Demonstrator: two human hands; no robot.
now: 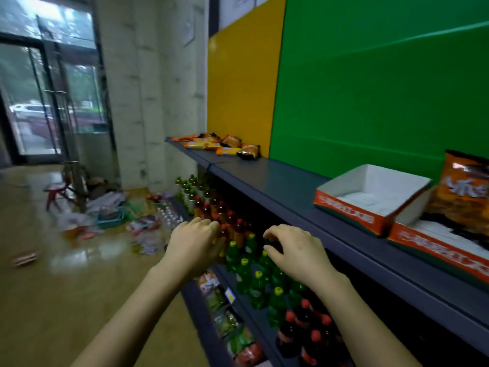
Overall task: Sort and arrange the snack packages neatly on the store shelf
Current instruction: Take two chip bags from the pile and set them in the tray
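From the head camera, your left hand (pixel 194 243) and right hand (pixel 296 251) hover side by side in front of the shelf (pixel 277 186), fingers loosely curled, pinching nothing. The snack packages (pixel 219 144) lie in a loose heap at eleven o'clock, well apart from both hands; an empty display box (pixel 370 200) sits at two o'clock. You seem to be between picks. Next, reach up to that heap and take one package.
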